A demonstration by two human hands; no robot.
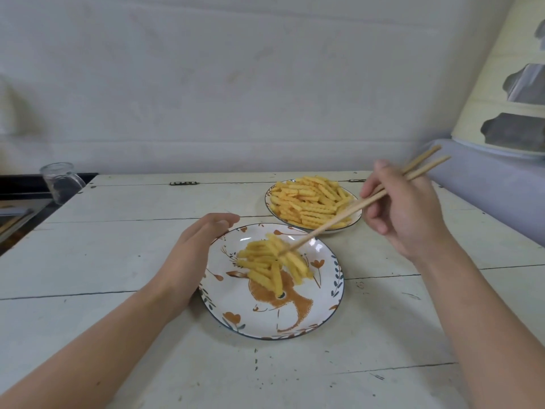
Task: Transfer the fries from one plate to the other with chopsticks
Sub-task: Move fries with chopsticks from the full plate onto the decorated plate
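Right hand [404, 214] grips chopsticks [365, 202], tips over near plate [330, 314] fries [274, 264]

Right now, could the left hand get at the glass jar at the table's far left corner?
Probably yes: the left hand rests by the near plate, holding nothing, and bare table lies between it and the jar.

A white-painted plank table [118, 261] carries two plates: a deer-patterned plate [295, 317] near the middle, and a fuller plate of fries [352, 221] just beyond it, to the far right.
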